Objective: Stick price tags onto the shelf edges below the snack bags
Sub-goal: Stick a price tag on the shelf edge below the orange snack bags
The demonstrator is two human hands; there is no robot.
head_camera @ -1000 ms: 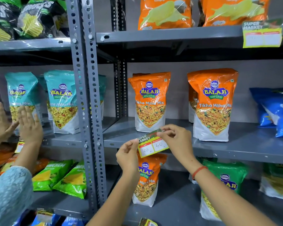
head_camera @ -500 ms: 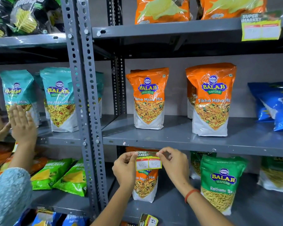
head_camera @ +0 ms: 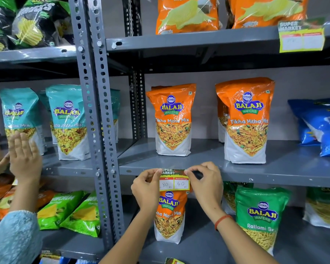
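A yellow and green price tag [head_camera: 174, 180] marked 80 and 40 lies against the front edge of the grey middle shelf [head_camera: 265, 177], right below an orange Tikha Mitha Mix bag [head_camera: 172, 121]. My left hand [head_camera: 145, 187] pinches the tag's left end. My right hand [head_camera: 204, 182] pinches its right end, fingertips on the shelf edge. A second orange bag [head_camera: 246, 121] stands further right on the same shelf. Another tag [head_camera: 301, 36] hangs on the upper shelf edge at top right.
Another person's hands [head_camera: 24, 159] and pale blue sleeve [head_camera: 11, 239] are at the left, by teal snack bags [head_camera: 68, 122]. A perforated grey upright [head_camera: 95, 111] divides the racks. Green bags [head_camera: 261, 216] and an orange bag [head_camera: 169, 216] stand on the lower shelf, blue bags [head_camera: 322, 124] at right.
Both hands carried the tag from in front of the shelf, dropped it a little, then raised it level against the shelf's front edge. The tilted tag now sits straight.
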